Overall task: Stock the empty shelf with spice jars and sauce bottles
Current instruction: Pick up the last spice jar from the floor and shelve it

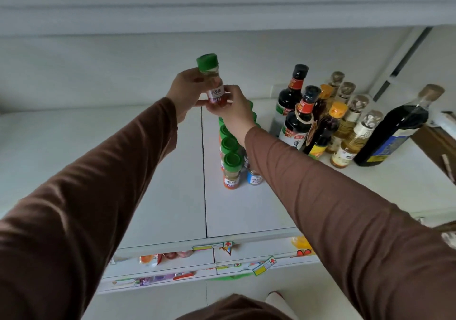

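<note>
A green-capped spice jar [212,82] with a white and red label hangs upright above the white shelf [172,171], near its middle seam. My left hand [183,92] grips its left side. My right hand [234,108] holds its lower right. Below my right hand, several green-capped spice jars [230,161] stand in rows running toward me. To their right stand several sauce bottles [299,119]: dark soy bottles, orange-capped ones, pale oil bottles, and a large dark bottle [392,132].
The shelf's left half is bare. An upper shelf [222,11] overhangs above. A grey upright post [404,62] rises at the back right. Lower shelves [172,265] carry price tags and packets along their front edges. Something brown sits at the far right edge [436,141].
</note>
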### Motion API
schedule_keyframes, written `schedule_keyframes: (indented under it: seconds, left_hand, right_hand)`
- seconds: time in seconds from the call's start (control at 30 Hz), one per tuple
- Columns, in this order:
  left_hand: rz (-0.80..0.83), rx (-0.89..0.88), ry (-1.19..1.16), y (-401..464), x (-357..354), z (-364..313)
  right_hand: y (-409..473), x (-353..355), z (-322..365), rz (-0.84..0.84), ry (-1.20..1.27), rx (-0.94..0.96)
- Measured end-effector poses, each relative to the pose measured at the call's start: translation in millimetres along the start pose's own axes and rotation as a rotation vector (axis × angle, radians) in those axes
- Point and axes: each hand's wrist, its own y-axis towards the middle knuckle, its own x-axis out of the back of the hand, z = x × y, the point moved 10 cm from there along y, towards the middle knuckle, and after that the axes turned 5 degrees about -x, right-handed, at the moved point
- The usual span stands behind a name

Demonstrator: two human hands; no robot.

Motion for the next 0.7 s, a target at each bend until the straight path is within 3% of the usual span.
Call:
schedule_keyframes:
  seconds: [0.2,0.7]
  left_hand:
    - [-0.03,0.096,0.046,30,11,53]
    - [0.128,0.355,0.023,45,-34,153]
  right_hand:
    - [-5,41,-7,-0.042,-0.041,0.027]
    - [-34,79,-15,-0.064,-0.15,0.097]
